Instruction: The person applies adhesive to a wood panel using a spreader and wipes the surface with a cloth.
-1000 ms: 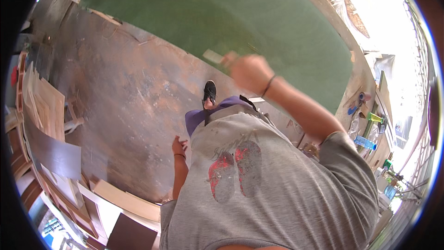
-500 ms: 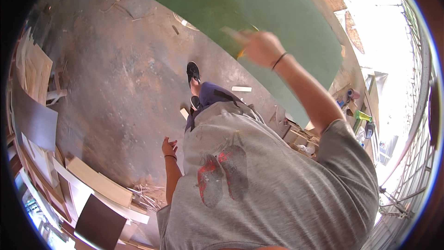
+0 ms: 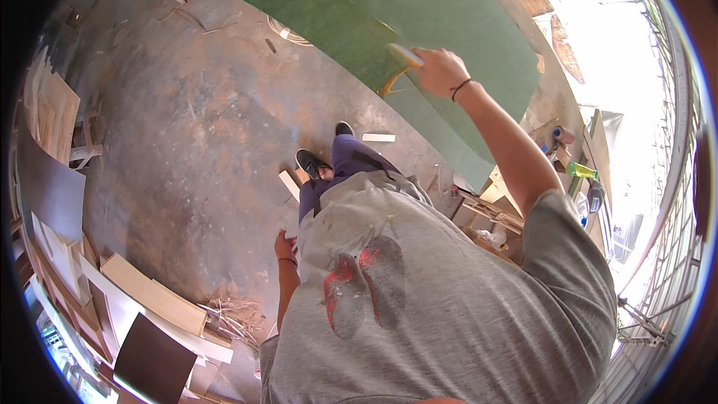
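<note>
The person is standing on a stained concrete floor beside a large green board that is lying flat and filling the upper part of the view. The right hand is reaching out over the board, its grip closed on a small pale flat tool, seemingly a scraper or spreader, whose edge is touching the green surface beside a curved yellowish streak. The left hand is hanging at the hip; whether its grip is closed on anything cannot be told. The tool is judged light, stiff and thin, best gripped at its rear end with the working edge left free. The board appears broad, rigid and heavy. Offcuts of pale wood are lying along the left wall, and bottles are standing at the right.
</note>
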### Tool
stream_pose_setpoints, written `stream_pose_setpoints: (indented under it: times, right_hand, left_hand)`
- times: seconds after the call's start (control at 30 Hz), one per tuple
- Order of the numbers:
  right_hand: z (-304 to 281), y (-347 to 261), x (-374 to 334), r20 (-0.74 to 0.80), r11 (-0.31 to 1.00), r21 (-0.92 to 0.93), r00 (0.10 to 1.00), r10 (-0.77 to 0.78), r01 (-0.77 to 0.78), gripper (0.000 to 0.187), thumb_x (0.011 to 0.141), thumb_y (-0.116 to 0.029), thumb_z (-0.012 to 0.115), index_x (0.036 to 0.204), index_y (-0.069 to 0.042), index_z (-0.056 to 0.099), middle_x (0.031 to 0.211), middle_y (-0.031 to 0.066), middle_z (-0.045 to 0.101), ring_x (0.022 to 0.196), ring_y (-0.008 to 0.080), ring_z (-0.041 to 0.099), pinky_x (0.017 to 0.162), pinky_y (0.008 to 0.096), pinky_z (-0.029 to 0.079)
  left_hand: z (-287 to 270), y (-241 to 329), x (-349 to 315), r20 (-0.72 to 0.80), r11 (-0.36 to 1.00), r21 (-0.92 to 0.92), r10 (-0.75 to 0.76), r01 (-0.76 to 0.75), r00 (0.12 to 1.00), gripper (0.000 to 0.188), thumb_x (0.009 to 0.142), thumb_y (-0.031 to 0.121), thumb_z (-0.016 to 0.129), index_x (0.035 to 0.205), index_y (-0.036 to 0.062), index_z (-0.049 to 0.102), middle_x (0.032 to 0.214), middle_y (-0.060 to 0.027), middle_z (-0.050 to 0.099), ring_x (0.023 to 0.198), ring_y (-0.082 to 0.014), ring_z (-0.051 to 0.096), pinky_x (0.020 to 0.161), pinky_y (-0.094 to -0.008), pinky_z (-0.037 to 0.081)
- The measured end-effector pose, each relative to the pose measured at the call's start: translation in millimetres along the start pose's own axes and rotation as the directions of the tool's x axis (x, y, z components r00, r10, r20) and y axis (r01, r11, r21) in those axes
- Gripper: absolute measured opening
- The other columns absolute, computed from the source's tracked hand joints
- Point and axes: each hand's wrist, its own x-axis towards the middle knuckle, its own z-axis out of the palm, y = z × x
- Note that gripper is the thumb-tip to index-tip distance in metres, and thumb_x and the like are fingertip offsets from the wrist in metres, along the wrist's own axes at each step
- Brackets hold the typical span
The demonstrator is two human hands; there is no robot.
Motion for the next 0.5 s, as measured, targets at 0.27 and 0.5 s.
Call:
stream_pose_setpoints:
  times: [0.27, 0.5]
  right_hand:
    - [41, -73, -47, 0.136, 0.976, 0.021, 0.967, -0.216, 0.215, 0.039, 0.071, -0.013, 0.049, 0.109, -0.014, 0.056, 0.069, 0.0125, 0.061, 0.063, 0.0307, 0.061, 0.051, 0.0405, 0.048]
    - [48, 51, -50, 0.097, 0.997, -0.048, 0.993, 0.067, -0.063, 0.037, 0.072, -0.014, 0.052, 0.109, -0.012, 0.054, 0.068, 0.0104, 0.062, 0.062, 0.0278, 0.063, 0.049, 0.0367, 0.048]
  left_hand:
    - [35, 33, -23, -0.039, 0.989, -0.142, 0.043, -0.048, 0.998, 0.043, 0.084, 0.045, 0.048, 0.114, 0.0149, 0.05, 0.067, -0.0024, 0.055, 0.082, -0.0186, 0.059, 0.072, -0.0389, 0.039]
    - [73, -3, -27, -0.001, 0.995, 0.096, 0.024, -0.024, 1.0, 0.047, 0.085, 0.048, 0.047, 0.116, 0.0125, 0.05, 0.078, -0.0067, 0.059, 0.078, -0.0202, 0.056, 0.069, -0.0374, 0.042]
